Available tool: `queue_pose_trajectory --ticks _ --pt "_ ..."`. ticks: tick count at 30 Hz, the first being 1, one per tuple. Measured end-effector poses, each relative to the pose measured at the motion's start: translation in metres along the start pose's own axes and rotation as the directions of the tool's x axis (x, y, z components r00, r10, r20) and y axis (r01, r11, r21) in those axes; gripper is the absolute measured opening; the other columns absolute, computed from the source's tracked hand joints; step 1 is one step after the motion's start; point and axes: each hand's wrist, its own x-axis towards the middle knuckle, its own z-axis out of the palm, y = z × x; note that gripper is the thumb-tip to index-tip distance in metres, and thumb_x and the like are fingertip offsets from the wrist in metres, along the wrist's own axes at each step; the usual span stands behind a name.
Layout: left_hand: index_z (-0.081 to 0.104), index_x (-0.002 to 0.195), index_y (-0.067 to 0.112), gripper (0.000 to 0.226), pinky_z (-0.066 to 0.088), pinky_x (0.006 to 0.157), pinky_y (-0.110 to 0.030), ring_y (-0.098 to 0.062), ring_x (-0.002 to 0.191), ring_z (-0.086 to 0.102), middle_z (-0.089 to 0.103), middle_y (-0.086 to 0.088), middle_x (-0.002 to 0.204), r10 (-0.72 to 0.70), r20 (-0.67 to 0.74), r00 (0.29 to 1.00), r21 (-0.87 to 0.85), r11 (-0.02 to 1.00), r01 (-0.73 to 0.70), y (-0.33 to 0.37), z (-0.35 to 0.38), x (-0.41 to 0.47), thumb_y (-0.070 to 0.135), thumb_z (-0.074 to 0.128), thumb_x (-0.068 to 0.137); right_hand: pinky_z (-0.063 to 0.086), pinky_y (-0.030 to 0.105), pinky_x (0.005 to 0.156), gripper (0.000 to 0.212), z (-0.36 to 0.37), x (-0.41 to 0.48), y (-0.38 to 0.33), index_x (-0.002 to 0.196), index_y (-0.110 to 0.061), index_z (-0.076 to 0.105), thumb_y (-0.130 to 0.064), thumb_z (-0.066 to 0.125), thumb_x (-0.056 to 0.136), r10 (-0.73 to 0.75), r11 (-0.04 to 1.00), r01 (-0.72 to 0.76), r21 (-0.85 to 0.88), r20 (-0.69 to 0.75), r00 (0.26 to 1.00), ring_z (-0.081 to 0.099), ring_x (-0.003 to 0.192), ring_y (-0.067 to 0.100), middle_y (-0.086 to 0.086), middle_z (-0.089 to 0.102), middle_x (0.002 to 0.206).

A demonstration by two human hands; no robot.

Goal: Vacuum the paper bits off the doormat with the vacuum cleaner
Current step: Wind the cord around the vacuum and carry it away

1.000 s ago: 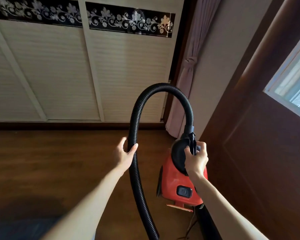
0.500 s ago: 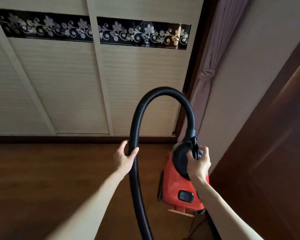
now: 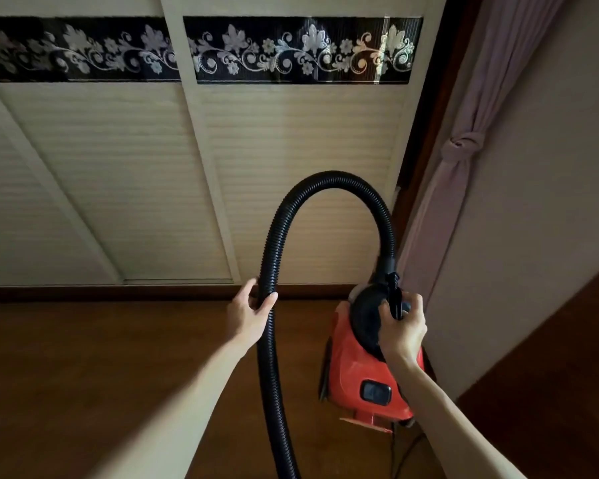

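A red canister vacuum cleaner [image 3: 367, 371] hangs off the wooden floor at the lower right, and my right hand [image 3: 403, 328] grips the black handle on its top. Its black ribbed hose [image 3: 274, 236] arches up from the canister, curves left and runs down out of the bottom edge. My left hand [image 3: 251, 311] is closed around the hose's left run, level with the canister top. No doormat or paper bits are in view. The hose's nozzle end is out of frame.
A cream sliding wardrobe [image 3: 135, 174] with a black floral band fills the far wall. A tied pink curtain [image 3: 453, 174] hangs at the right corner beside a pale wall. Dark wood panelling [image 3: 561, 385] borders the right. A thin cord [image 3: 403, 451] trails below the canister.
The view has swung leftward and upward: the window at the right has left the frame and more of the wardrobe shows. Both hands keep the same hold on hose and handle.
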Motion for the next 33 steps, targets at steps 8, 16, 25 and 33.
queue_pose_trajectory --ticks 8,16,25,33 --pt "0.045 0.147 0.017 0.06 0.048 0.096 -0.035 -0.027 0.128 0.054 0.049 -0.005 0.149 0.02 0.07 0.997 0.006 1.0 -0.02 0.025 0.056 0.109 0.035 0.066 0.094 0.046 0.025 0.055 0.015 0.059 0.088 0.007 0.101 -0.018 0.052 -0.015 0.064 0.093 0.049 0.999 -0.049 -0.011 -0.033 0.998 0.061 0.077 0.009 -0.01 0.059 0.083" --pt "0.046 0.142 0.025 0.052 0.053 0.07 -0.028 -0.016 0.09 0.065 0.065 -0.002 0.116 0.062 0.171 0.983 -0.01 0.998 -0.061 0.03 0.094 0.19 0.039 0.064 0.095 0.041 0.006 0.046 0.016 0.091 0.149 0.006 0.107 -0.007 0.054 -0.011 0.063 0.094 0.04 0.996 -0.046 -0.074 -0.073 0.997 0.053 0.069 0.0 -0.01 0.056 0.082" --pt "0.047 0.14 0.023 0.05 0.053 0.056 -0.023 -0.015 0.075 0.067 0.066 -0.004 0.095 0.128 0.347 0.929 -0.041 0.992 -0.121 0.039 0.162 0.292 0.036 0.064 0.096 0.039 0.013 0.054 0.016 0.128 0.203 0.019 0.105 -0.013 0.054 -0.013 0.063 0.093 0.105 0.991 -0.123 -0.057 -0.256 0.961 0.055 0.075 0.0 -0.01 0.058 0.087" --pt "0.046 0.141 0.024 0.051 0.055 0.061 -0.026 -0.015 0.077 0.067 0.066 -0.007 0.099 0.123 0.556 0.822 -0.065 0.992 -0.105 0.041 0.203 0.392 0.038 0.063 0.096 0.045 0.021 0.056 0.019 0.181 0.25 0.02 0.111 -0.012 0.055 -0.013 0.064 0.093 0.178 0.971 -0.231 -0.067 -0.447 0.877 0.06 0.079 0.014 -0.006 0.059 0.09"
